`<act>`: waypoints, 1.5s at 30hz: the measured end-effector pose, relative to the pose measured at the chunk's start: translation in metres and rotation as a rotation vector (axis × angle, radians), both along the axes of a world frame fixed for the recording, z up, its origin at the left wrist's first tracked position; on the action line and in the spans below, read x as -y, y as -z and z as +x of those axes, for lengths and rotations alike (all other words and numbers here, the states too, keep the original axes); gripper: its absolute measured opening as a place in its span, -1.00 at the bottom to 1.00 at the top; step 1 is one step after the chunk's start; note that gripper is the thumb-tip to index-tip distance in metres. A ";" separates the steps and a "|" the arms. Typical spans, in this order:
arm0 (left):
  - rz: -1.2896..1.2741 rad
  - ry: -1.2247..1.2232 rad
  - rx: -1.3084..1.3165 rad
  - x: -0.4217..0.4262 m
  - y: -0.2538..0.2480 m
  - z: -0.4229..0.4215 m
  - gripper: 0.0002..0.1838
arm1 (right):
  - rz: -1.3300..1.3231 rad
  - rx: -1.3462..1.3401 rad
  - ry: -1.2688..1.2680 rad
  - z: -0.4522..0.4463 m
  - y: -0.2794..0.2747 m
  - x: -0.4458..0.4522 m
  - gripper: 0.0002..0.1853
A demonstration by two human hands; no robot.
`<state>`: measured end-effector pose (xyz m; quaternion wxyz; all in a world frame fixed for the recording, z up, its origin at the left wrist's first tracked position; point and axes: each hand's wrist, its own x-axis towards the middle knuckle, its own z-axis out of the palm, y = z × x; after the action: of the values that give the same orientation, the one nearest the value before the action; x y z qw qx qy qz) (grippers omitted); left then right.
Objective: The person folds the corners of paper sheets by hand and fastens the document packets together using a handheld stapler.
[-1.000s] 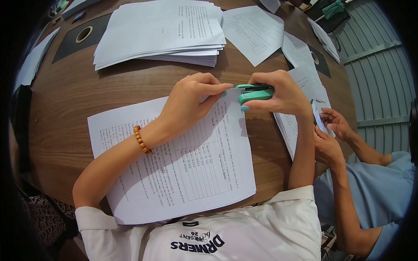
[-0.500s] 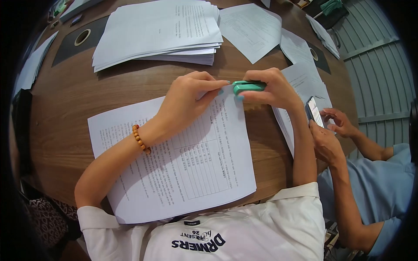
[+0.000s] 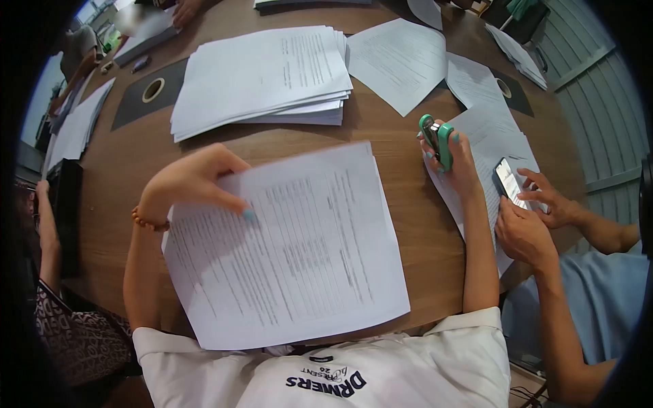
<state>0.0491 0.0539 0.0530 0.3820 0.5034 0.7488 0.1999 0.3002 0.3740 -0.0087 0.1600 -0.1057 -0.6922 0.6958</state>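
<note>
My left hand (image 3: 204,182) grips the upper left edge of the printed sheets (image 3: 306,251), thumb on top and the other fingers hidden behind the paper. The sheets lie in front of my chest, with their upper edge slightly raised and blurred. Off to the right of them, my right hand (image 3: 452,160) holds a green stapler (image 3: 443,146) upright, its jaws apart and away from the paper. A beaded bracelet (image 3: 148,221) circles my left wrist.
A thick paper stack (image 3: 262,81) lies beyond the sheets, beside a loose page (image 3: 398,64). At the right a co-worker's hands hold a phone (image 3: 509,183) over more papers (image 3: 483,146). Other people's arms show at the left and far edge.
My left hand has moved left from the sheets' upper right corner and now grips their left part. The stapler has come off that corner, moved right and turned upright. The view has shifted.
</note>
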 end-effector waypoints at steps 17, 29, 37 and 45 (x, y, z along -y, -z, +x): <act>0.626 0.138 -1.663 -0.080 0.020 -0.054 -0.76 | -0.019 0.017 0.021 -0.001 0.009 0.004 -0.43; 0.380 0.093 -1.400 -0.066 0.063 -0.041 -0.65 | 0.242 0.133 0.094 -0.011 0.008 0.013 -0.56; 0.566 -0.085 -1.259 -0.074 0.045 -0.002 -0.67 | 1.289 0.226 0.571 -0.017 0.003 0.053 -0.51; 0.442 -0.100 -0.061 -0.089 0.041 0.095 -0.62 | 1.327 0.133 0.550 -0.013 0.008 0.064 -0.63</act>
<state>0.1445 0.1428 0.0118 0.2294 0.5430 0.7220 0.3623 0.2876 0.3098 -0.0170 0.3174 -0.1990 -0.9255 0.0554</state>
